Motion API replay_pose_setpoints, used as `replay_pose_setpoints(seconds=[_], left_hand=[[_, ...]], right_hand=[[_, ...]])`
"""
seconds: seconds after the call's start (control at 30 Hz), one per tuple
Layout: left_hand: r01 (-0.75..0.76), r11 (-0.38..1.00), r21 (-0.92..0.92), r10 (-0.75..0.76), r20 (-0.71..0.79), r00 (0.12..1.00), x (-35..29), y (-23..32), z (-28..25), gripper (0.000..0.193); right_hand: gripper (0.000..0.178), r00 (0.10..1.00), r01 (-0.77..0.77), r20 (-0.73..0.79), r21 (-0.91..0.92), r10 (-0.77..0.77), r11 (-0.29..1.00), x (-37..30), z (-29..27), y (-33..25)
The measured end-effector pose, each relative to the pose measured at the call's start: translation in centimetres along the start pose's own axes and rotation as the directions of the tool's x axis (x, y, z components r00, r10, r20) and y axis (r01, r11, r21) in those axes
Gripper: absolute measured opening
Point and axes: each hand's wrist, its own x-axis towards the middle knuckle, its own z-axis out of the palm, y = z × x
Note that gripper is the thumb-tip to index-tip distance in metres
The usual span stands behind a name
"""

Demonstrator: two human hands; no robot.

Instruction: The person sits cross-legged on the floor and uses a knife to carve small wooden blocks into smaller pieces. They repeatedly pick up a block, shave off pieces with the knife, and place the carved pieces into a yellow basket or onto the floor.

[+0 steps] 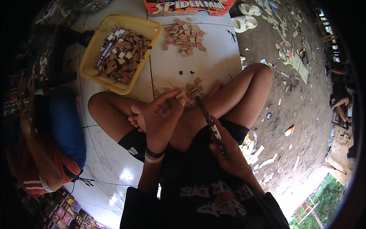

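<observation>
My left hand (162, 116) is raised in front of my crossed legs and pinches a small light-brown square piece (181, 95) between thumb and fingertips. In my right hand (228, 150) is a knife-like tool (205, 110) with a narrow dark blade and a black-and-white handle. The blade's tip points up and left, close to the pinched piece but apart from it. Below the tip, several loose brown squares (195, 87) lie on the tiles between my legs. A bigger heap of brown squares (185, 37) is spread farther off.
A yellow plastic basin (88, 57) full of small brown and pale pieces stands at the left. A red printed carton (190, 7) is at the far edge. To the right, white sandals (244, 23) and scraps lie on bare ground. Another person (45, 160) sits at the left.
</observation>
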Motion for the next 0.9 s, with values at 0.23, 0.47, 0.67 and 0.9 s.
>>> replay_pose_setpoints(seconds=[0.23, 0.47, 0.67, 0.9], left_hand=[[0.166, 0.934, -0.317, -0.121, 0.157, 0.980, 0.6, -0.8, 1.7, 0.037], [0.352, 0.750, -0.561, -0.176, 0.344, 0.922, 0.0, -0.2, 1.2, 0.039], [0.283, 0.892, -0.353, -0.192, 0.273, 0.943, 0.3, 1.3, 1.3, 0.035], [0.157, 0.895, -0.417, -0.107, 0.141, 0.984, 0.7, 0.6, 0.9, 0.031]], right_hand=[[0.073, 0.999, -0.009, 0.033, 0.060, 0.007, 0.998, -0.1, 0.4, 0.2], [0.056, 0.888, -0.423, 0.458, 0.850, -0.045, 0.314, -1.5, -0.1, -0.1], [0.067, 0.902, -0.410, 0.431, 0.867, -0.015, 0.282, -1.5, 0.4, -0.4], [0.065, 0.878, -0.474, 0.444, 0.750, 0.180, 0.461, -1.0, -1.0, -1.2]])
